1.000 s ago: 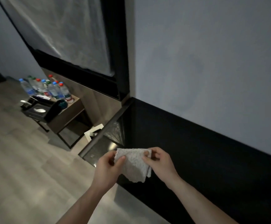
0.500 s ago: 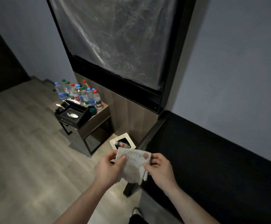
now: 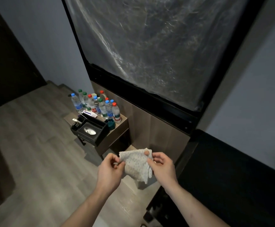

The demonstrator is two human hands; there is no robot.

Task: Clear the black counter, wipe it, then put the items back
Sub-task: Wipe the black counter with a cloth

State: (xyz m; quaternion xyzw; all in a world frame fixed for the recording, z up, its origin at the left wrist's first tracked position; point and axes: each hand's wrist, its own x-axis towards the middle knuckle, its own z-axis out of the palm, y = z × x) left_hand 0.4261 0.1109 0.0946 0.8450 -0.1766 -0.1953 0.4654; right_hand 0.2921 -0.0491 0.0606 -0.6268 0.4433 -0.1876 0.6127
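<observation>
A white dotted cloth (image 3: 136, 164) hangs folded between both hands in front of me. My left hand (image 3: 109, 171) pinches its left edge and my right hand (image 3: 162, 167) pinches its top right corner. The black counter (image 3: 231, 177) runs along the wall at the right, bare where I see it. Several water bottles (image 3: 99, 105) with blue, green and red caps stand on a low wooden side table (image 3: 117, 136) to the left. A black tissue box holder (image 3: 90, 131) and a dark teal cup (image 3: 110, 125) sit there too.
A tall black-framed panel covered in clear plastic (image 3: 149, 46) stands behind the side table. Grey wood flooring (image 3: 35, 161) spreads to the left. A dark door (image 3: 5, 54) is at the far left.
My view has swung left and back from the counter toward the side table. Both hands kept hold of the cloth, and my left fingers shifted to its left edge.
</observation>
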